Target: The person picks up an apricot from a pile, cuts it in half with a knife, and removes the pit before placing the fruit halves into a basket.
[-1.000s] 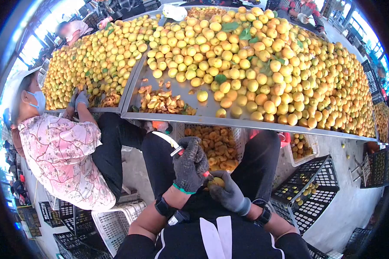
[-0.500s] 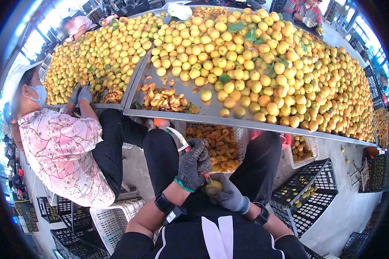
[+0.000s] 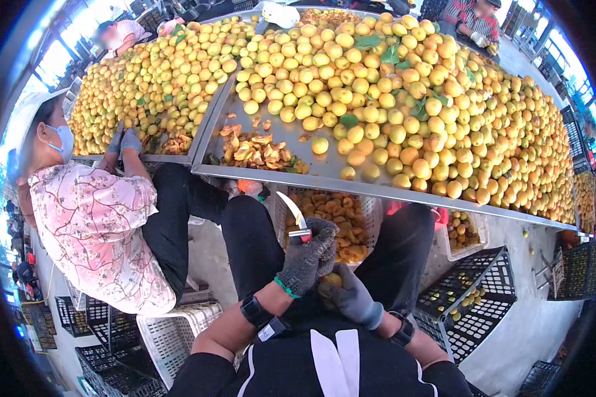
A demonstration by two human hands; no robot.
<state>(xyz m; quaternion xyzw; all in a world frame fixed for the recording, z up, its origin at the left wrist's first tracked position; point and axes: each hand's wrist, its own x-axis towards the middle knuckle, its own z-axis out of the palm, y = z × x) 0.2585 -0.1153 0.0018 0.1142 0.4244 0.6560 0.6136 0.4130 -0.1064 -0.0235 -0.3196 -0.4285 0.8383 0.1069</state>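
Note:
My left hand [image 3: 309,257], in a dark knit glove with a green cuff edge, is closed round the red handle of a curved knife [image 3: 294,215]. The blade points up and to the left. Close beside it, my right hand [image 3: 352,296], in a grey glove, grips a yellow-green fruit [image 3: 332,280] low between my knees. Beyond my knees, a white crate [image 3: 373,221] holds orange fruit halves [image 3: 331,215]. Above it, the metal table [image 3: 278,175] bears a large heap of yellow-orange fruit [image 3: 404,112] and a small pile of cut pieces [image 3: 253,151].
A masked co-worker [image 3: 89,218] in a pink floral top sits close on my left, gloved hands at the fruit. Other people are across the table. A white crate [image 3: 172,337] is at lower left; black crates [image 3: 473,291] stand at right. A fruit crate [image 3: 462,231] sits beyond my right knee.
My left hand has shifted slightly up and right, and the knife has turned so that more of its blade shows. My right hand still holds the fruit. The whole view has moved a little.

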